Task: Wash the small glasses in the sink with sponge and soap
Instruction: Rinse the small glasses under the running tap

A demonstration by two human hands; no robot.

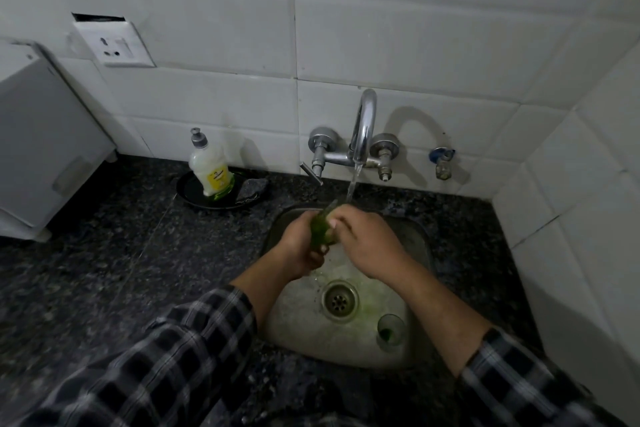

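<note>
Both hands meet over the steel sink (420,236), just beside the stream from the running tap (362,128). My left hand (299,248) grips a small green-smeared glass (320,236), mostly hidden by the fingers. My right hand (367,243) pinches a thin green sponge (329,207) against the glass's top. A second small glass (390,328) with green residue stands upright in the sink's near right corner. The soap bottle (209,170) stands on a black dish (188,192) on the counter, to the left of the tap.
A grey scrub pad (252,188) lies on the black dish. The drain (339,300) sits mid-sink with green traces around it. A white appliance (41,149) stands far left on the dark granite counter (121,253). Tiled walls close in behind and to the right.
</note>
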